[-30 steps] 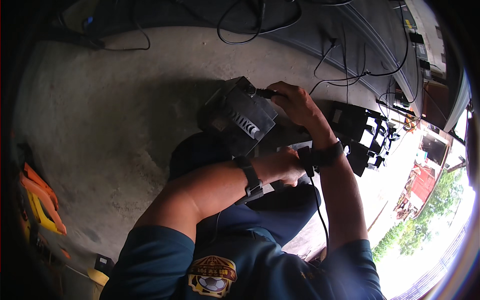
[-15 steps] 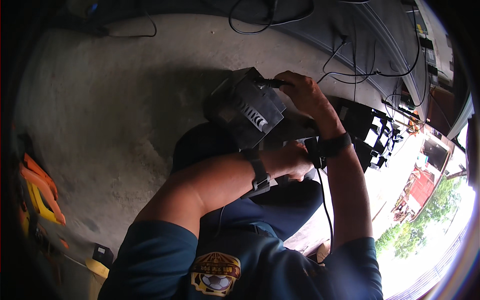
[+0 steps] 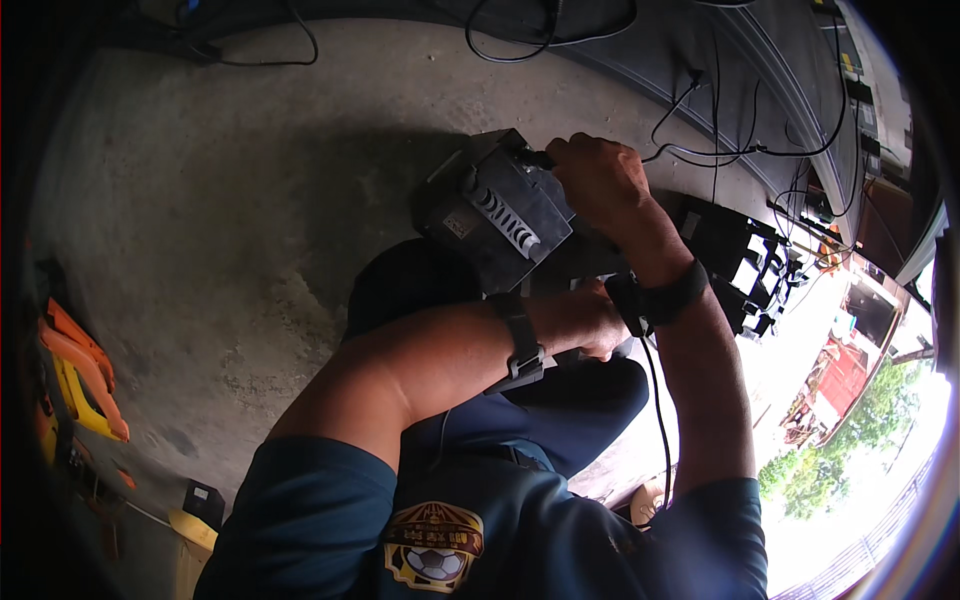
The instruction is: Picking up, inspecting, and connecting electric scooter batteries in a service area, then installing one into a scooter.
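Note:
In front of me stands a black boxy unit (image 3: 495,225) with a ribbed handle-like strip along its top and a small label on its side. At its far right corner, my right hand (image 3: 600,178) is closed around a black cable plug (image 3: 537,157), the plug's end at the box. My left hand (image 3: 600,325) crosses under the right forearm, beside my bent knee. Its fingers look curled; what they hold, if anything, is hidden behind the right wrist. Both wrists wear black straps, and a cable (image 3: 660,425) hangs from the right one's small device.
More black units (image 3: 715,240) stand to the right, near bright daylight. Black cables (image 3: 720,155) run along a dark panel (image 3: 660,85) at the far side. Orange and yellow plastic pieces (image 3: 85,375) lie at the left on the concrete floor (image 3: 220,230).
My right hand has turned and drawn its fingers nearer the box, covering more of the plug. The box appears slightly shifted, its side label showing more clearly. My left hand has stayed about where it was.

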The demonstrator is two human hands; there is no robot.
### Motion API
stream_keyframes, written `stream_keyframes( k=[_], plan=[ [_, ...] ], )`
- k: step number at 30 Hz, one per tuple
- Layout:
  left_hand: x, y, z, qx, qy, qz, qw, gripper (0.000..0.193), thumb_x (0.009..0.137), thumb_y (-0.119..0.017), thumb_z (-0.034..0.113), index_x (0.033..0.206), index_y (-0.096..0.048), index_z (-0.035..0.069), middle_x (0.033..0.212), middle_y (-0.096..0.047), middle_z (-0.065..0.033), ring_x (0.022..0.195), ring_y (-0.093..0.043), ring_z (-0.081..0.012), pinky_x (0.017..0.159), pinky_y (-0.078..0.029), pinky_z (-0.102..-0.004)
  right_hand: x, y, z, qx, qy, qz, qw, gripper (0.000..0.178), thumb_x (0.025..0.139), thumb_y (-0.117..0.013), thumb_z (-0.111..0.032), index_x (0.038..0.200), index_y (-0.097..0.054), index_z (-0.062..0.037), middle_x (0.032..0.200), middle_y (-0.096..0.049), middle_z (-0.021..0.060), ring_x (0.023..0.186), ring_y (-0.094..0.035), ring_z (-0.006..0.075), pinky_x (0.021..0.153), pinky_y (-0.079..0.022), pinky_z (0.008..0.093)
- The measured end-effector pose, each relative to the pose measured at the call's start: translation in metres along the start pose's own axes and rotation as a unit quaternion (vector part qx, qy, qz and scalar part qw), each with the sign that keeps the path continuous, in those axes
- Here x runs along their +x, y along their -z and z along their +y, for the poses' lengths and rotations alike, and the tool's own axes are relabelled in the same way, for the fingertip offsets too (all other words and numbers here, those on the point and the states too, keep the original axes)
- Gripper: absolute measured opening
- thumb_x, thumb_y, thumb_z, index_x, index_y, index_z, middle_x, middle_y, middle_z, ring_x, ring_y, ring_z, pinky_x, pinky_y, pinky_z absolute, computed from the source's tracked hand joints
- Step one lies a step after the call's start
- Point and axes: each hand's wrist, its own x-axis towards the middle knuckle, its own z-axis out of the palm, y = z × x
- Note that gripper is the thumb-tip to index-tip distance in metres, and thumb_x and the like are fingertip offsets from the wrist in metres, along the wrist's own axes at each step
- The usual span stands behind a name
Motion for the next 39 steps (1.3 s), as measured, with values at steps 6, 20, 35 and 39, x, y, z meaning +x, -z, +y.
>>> stream_keyframes(
  k=[6,20,35,39],
  plan=[
    [0.002,-0.005,-0.001,-0.039,0.021,0.015,0.999,0.055,0.071,-0.078,0.028,0.12,-0.063,0.01,0.123,-0.064,-0.0079,0.119,-0.057,-0.0283,0.101,-0.044,-0.0404,0.014,0.016,-0.03,-0.057,-0.015,-0.1,0.993,0.019,0.084,-0.057,-0.007,0.101,-0.065,-0.0079,0.098,-0.066,0.0124,0.095,-0.066,0.0303,0.081,-0.054,0.0403],
    [0.005,-0.013,0.0,-0.056,0.023,0.04,0.997,0.043,0.073,-0.077,0.025,0.108,-0.065,0.004,0.11,-0.067,-0.0128,0.105,-0.063,-0.0284,0.09,-0.051,-0.0388,0.027,0.015,-0.038,-0.112,0.047,-0.15,0.981,0.019,0.083,-0.06,-0.008,0.1,-0.067,-0.005,0.1,-0.067,0.0128,0.093,-0.068,0.0288,0.077,-0.056,0.0398],
    [-0.004,0.007,0.004,-0.017,0.019,0.05,0.998,0.042,0.068,-0.078,0.022,0.105,-0.069,0.006,0.112,-0.067,-0.0113,0.105,-0.064,-0.028,0.091,-0.051,-0.0385,0.038,0.016,-0.024,-0.04,-0.013,-0.157,0.987,0.018,0.076,-0.062,-0.006,0.091,-0.072,-0.0052,0.093,-0.071,0.0155,0.091,-0.069,0.0316,0.077,-0.056,0.0395],
    [0.001,0.006,0.003,-0.002,0.012,0.035,0.999,0.027,0.072,-0.076,0.025,0.091,-0.072,0.006,0.099,-0.071,-0.0103,0.099,-0.066,-0.0304,0.088,-0.052,-0.0405,0.034,0.015,-0.011,-0.021,-0.015,-0.145,0.989,0.02,0.077,-0.062,-0.008,0.094,-0.071,-0.0053,0.094,-0.07,0.0157,0.092,-0.068,0.0325,0.078,-0.055,0.0414]
  ],
)
